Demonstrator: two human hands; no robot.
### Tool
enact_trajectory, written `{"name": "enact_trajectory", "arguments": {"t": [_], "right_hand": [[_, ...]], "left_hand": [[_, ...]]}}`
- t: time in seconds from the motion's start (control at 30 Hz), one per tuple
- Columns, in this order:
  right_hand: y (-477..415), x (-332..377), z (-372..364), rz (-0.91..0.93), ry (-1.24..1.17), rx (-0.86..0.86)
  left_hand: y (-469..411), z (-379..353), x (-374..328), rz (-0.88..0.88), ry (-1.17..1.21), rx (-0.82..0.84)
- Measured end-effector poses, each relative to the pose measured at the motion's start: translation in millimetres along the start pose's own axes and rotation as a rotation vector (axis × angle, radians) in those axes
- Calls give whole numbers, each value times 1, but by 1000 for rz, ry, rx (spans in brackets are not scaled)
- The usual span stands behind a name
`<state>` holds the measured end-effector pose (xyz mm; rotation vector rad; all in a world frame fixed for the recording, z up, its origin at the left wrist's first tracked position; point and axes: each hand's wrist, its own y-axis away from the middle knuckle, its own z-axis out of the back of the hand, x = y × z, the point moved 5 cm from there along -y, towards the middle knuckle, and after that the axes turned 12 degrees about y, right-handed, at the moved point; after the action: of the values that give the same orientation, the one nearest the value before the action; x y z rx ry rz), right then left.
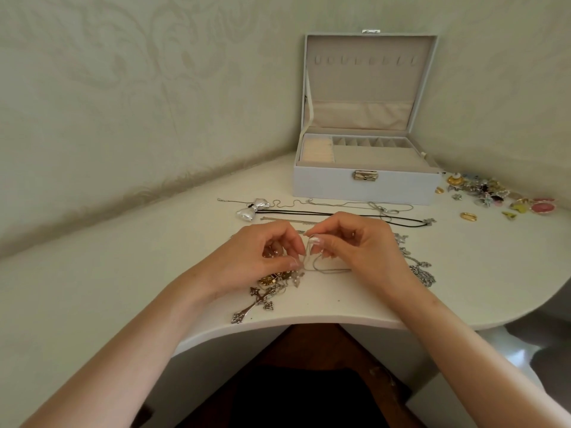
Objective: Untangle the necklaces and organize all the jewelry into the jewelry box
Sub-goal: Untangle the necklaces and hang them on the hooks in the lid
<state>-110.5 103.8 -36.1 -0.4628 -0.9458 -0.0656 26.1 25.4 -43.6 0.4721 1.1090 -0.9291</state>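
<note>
My left hand (261,256) and my right hand (355,245) meet over the front of the white table (123,273). Both pinch a thin silver chain (324,268) that loops down between my fingertips. Under my left hand lies a tangle of necklaces (278,281) with gold pieces and a silver cross pendant (251,305). More silver chains (421,273) lie right of my right hand. Beyond my hands, a black cord necklace (398,223), a silver bow pendant (251,208) and fine chains are laid out straight. The white jewelry box (364,188) stands open behind them.
A heap of small earrings, brooches and rings (494,194) lies right of the box, with a gold ring (468,216) nearer me. The wall closes in at the left and back. The table's curved front edge runs just below my wrists, and a dark wooden seat (312,344) shows underneath.
</note>
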Motion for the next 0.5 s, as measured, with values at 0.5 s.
{"name": "enact_trajectory", "arguments": {"t": [0.5], "right_hand": [[3,-3,2,-27,82,-16]], "left_hand": [[1,9,-6,-69,28,-113]]}}
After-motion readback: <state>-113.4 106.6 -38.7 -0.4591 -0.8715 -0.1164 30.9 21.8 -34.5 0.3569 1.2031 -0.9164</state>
